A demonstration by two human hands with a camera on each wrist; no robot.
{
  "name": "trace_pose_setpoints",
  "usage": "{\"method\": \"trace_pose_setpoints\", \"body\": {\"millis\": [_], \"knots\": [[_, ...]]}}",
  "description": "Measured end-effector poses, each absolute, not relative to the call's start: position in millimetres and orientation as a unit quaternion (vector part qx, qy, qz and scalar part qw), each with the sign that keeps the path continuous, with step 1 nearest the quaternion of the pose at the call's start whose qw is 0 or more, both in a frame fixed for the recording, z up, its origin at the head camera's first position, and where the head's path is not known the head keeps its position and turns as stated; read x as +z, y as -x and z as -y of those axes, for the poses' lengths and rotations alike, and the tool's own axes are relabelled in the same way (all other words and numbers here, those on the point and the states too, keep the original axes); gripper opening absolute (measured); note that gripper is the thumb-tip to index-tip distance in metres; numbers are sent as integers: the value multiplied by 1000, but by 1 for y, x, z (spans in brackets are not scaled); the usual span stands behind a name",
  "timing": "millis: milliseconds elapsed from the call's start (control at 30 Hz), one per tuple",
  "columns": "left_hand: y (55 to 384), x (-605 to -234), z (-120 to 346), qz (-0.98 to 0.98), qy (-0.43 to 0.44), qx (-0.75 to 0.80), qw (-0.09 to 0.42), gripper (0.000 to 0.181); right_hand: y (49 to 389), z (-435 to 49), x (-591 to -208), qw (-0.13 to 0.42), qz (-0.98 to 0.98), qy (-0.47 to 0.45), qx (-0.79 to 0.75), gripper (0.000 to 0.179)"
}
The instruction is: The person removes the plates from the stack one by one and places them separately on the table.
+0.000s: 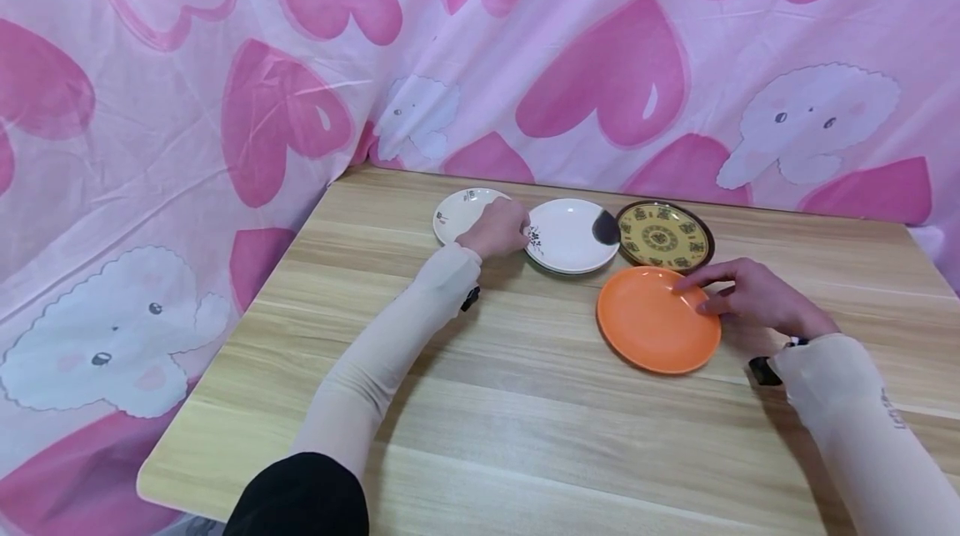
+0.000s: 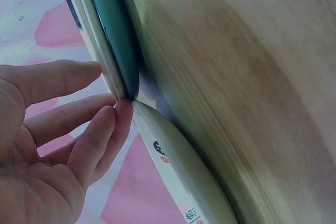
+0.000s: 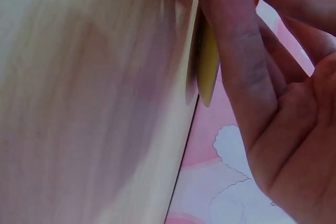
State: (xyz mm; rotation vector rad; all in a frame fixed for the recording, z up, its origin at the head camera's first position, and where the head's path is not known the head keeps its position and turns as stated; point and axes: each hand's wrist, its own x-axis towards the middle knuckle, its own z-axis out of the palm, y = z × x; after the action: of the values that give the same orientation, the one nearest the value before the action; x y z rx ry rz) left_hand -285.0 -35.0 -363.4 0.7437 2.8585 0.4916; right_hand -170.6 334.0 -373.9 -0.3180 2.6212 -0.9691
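My left hand is at the left rim of a white plate with a dark round patch and a small floral print. In the left wrist view its thumb and fingers pinch the rim, and a teal plate lies under the white one. Partly behind this hand is a cream plate with small dark marks. My right hand holds the right edge of an orange plate, thumb and fingers at its rim. Whether the orange plate touches the table is hard to tell.
A yellow-brown patterned plate with a dark rim sits behind the orange plate, close to the white one. The wooden table ends at a pink heart-print curtain at the back and left.
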Motion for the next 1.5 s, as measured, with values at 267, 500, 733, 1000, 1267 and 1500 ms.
{"method": "trace_pose_setpoints", "body": {"millis": [267,500,733,1000,1267,1500], "knots": [[284,-362,34,-953,-243,163,79,41,172,-334,-372,181,-919,98,-337,36],[284,-360,33,-953,-241,163,86,41,170,-335,-371,181,-920,100,-333,39],[284,-359,32,-953,-241,165,85,41,171,-336,-372,174,-926,105,-318,38],[284,-359,31,-954,-239,164,80,41,179,-339,-358,172,-941,89,-277,33],[285,-360,32,-955,-231,163,86,41,196,-331,-336,164,-944,93,-270,39],[285,-361,35,-955,-234,159,86,40,211,-317,-317,151,-949,103,-256,38]]}}
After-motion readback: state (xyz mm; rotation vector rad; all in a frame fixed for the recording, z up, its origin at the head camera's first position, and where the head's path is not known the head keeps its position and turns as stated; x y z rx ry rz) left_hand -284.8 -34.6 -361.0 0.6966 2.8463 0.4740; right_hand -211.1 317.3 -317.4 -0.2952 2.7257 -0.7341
